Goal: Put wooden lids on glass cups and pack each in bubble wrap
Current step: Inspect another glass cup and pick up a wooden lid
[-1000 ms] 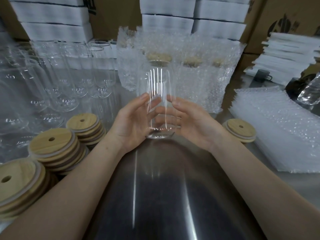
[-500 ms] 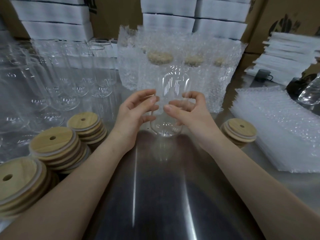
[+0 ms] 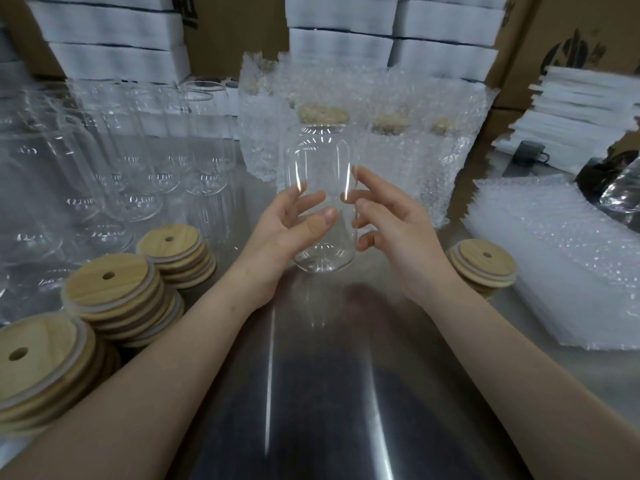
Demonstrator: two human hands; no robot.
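Lidding step: your left hand (image 3: 291, 233) curls round the unlidded glass cup (image 3: 320, 157), your right hand (image 3: 394, 233) pinches its side; next, free one hand for a wooden lid (image 3: 483, 259).

Glass cup (image 3: 322, 188) back near upright from its tilt, right hand (image 3: 398, 233) fingers (image 3: 367, 177) more spread

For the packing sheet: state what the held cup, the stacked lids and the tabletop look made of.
Held cup: clear glass, glossy, see-through with sharp highlights. Stacked lids: pale wood, matte, grain visible; whitish rim band, perhaps silicone. Tabletop: probably stainless steel; streaky reflections.
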